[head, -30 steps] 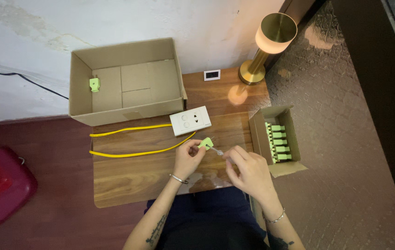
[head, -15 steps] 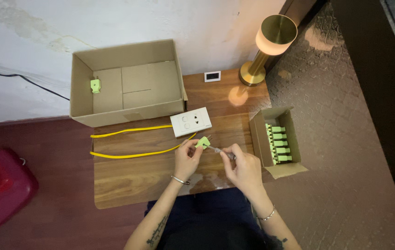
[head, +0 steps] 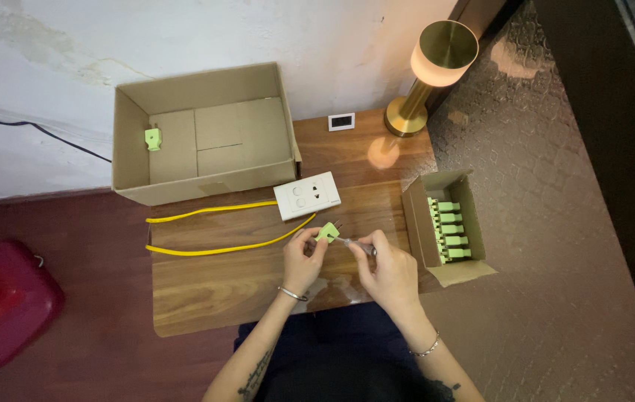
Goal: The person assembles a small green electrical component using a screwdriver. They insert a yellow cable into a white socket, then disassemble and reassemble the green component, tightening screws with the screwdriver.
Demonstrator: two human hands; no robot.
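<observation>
Left hand (head: 304, 260) pinches a green plug (head: 326, 233) just above the desk (head: 206, 286), prongs turned toward the right hand (head: 388, 272), which grips a slim screwdriver (head: 353, 243) whose tip meets it; socket plate (head: 307, 195) just beyond.

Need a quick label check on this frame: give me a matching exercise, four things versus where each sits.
Things:
1 green plug
2 screwdriver
3 white socket
4 lamp

Places:
A on the table, by the yellow wires
B at the table's far right corner
C in the left hand
D in the right hand

Pairs: 1-C, 2-D, 3-A, 4-B
</observation>
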